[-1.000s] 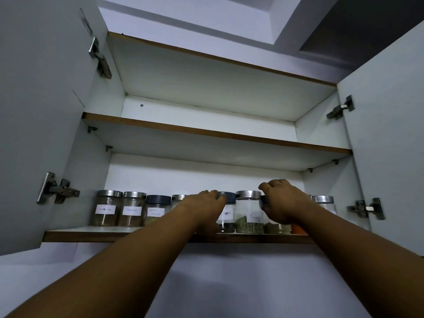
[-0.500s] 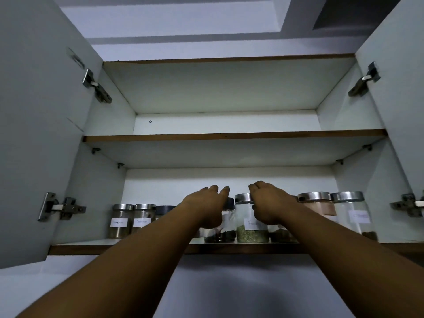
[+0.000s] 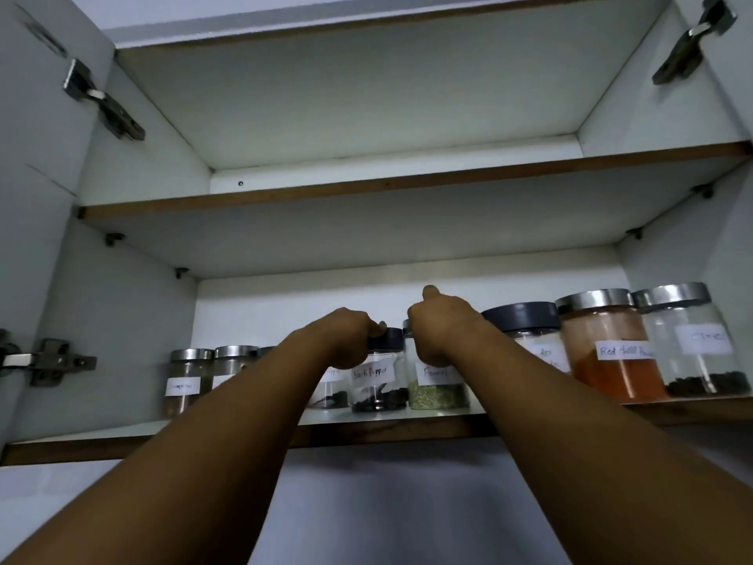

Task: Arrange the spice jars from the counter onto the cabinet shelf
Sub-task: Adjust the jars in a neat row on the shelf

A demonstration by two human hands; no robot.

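Half a second ago the left hand (image 3: 346, 336) had its fingers stretched out; in the head view they now curl down over the dark lid of the black pepper jar (image 3: 379, 375) and grip it. The right hand (image 3: 442, 334) has lifted one finger straight up, while the rest of its fingers stay curled over the top of the fennel jar (image 3: 438, 387), hiding nearly all of its lid.

Both jars stand upright, just beside each other, near the front of the bottom shelf (image 3: 244, 430), about the middle of the row. The left forearm crosses in front of another jar (image 3: 331, 391) and covers most of it. Farther left stand two steel-lidded jars (image 3: 188, 377), their labels too blurred to read. Right of the fennel jar, partly behind the right forearm, is a dark-lidded jar (image 3: 523, 322), then the red chilli powder jar (image 3: 611, 352) and a jar of dark bits (image 3: 694, 352) at the far right. The upper shelf (image 3: 366, 185) runs above them. Both cabinet doors are open, with a hinge (image 3: 51, 360) on the left door beside the row.
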